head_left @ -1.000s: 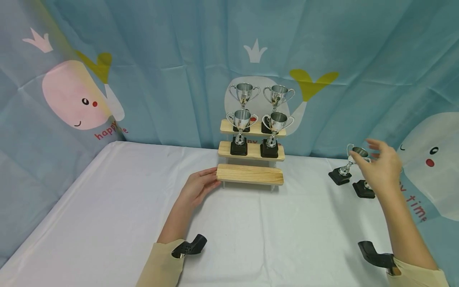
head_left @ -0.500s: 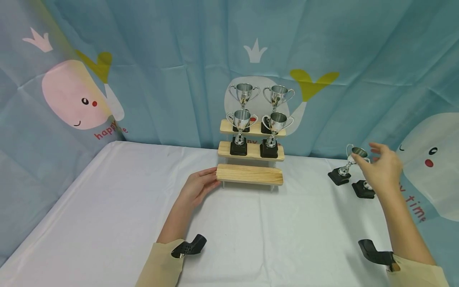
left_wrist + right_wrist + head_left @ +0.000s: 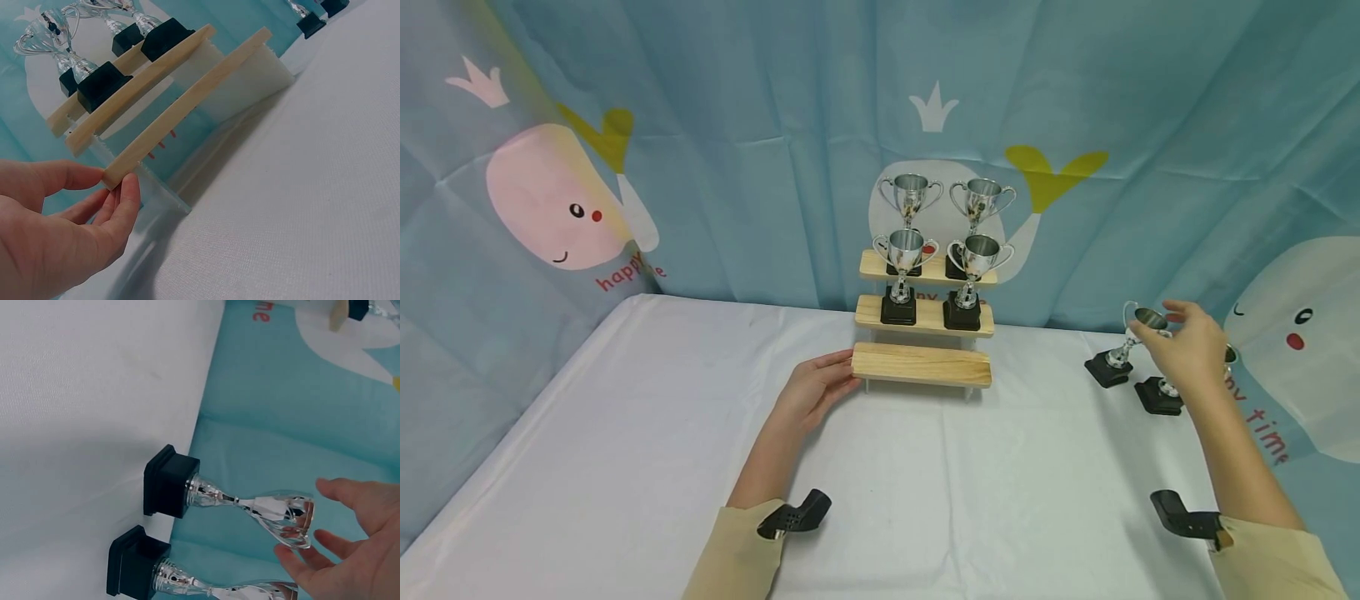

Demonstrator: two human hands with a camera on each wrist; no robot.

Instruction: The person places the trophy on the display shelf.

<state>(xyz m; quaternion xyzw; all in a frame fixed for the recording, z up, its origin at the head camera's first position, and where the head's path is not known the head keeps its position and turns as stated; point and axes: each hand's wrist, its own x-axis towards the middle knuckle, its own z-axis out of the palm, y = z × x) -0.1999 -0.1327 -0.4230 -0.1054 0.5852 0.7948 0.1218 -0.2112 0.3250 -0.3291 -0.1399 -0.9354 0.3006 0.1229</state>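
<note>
A three-tier wooden display stand [image 3: 921, 364] with pale boards stands at the middle of the table's back. My left hand [image 3: 808, 392] pinches the left end of its lowest board, thumb and fingers on opposite faces in the left wrist view. Small silver trophies on black bases, such as the front-left trophy [image 3: 900, 307], stand in pairs on the upper two tiers. At the right, my right hand [image 3: 1191, 350] spreads thumb and fingers around the cup of a silver trophy [image 3: 1108, 369]; the thumb looks apart from it in the right wrist view. A second trophy [image 3: 1160, 397] is partly hidden behind that hand.
A white cloth [image 3: 880, 500] covers the table. Behind it hangs a blue printed curtain [image 3: 737, 208], close to the stand and to the two trophies at the right. The lowest board bears no trophy.
My right hand has shifted slightly left, closer around the trophy's cup, uncovering a bit of the second trophy's cup. The left hand stays on the stand.
</note>
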